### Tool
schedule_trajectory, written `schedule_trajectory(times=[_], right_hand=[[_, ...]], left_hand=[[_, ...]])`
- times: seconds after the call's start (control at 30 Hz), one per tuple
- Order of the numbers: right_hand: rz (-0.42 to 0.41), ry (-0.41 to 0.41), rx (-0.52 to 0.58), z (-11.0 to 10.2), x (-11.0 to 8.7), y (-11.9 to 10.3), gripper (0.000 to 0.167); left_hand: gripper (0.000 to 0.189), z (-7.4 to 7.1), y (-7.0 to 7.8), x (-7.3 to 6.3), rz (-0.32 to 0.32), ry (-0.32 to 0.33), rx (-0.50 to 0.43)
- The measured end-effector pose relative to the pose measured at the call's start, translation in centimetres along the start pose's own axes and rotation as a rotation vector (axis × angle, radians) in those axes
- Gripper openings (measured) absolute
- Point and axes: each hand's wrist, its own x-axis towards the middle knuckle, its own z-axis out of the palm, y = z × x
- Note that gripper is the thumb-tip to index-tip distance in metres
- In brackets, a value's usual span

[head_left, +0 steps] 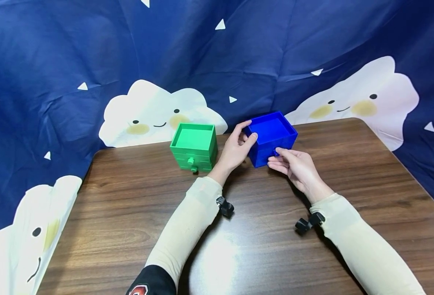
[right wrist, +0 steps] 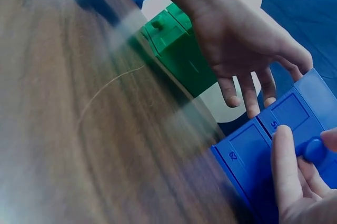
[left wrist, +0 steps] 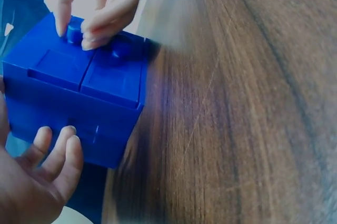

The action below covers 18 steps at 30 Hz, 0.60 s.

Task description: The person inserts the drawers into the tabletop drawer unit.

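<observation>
A small blue drawer box (head_left: 274,129) with an open tray top stands near the table's back edge. My left hand (head_left: 235,149) holds its left side, the thumb and index finger at the top rim and other fingers against the side wall (left wrist: 105,142). At the front, my right hand (head_left: 298,167) pinches the upper drawer's knob (right wrist: 315,150) between thumb and finger. Below that is a second knob (left wrist: 121,50), on the lower drawer. Both drawer fronts look flush in the left wrist view.
A green drawer box (head_left: 193,139) with two knobs stands left of the blue one, beside my left hand. Behind the brown wooden table (head_left: 128,213) hangs a dark blue curtain (head_left: 202,49) with white clouds. Black wrist cameras sit on both sleeves.
</observation>
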Motion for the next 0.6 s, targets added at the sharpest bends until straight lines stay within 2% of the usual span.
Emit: schedule_trajectory(times=[0.17, 0.3, 0.47, 0.6], right_hand=[[0.046, -0.009, -0.045, -0.6, -1.2, 0.0, 0.024], [0.029, -0.027, -0.007, -1.0, -2.2, 0.1, 0.029], [-0.05, -0.053, 0.074, -0.7, -3.6, -0.2, 0.031], [-0.179, -0.036, 0.012, -0.1, -4.8, -0.9, 0.03]], left_hand=[[0.055, -0.5, 0.3, -0.4, -0.039, -0.009, -0.039], [0.059, -0.9, 0.6, -1.1, -0.066, -0.012, -0.064], [0.058, -1.2, 1.3, -2.7, -0.085, 0.008, -0.006], [0.052, -1.7, 2.2, -4.1, -0.047, 0.003, 0.071]])
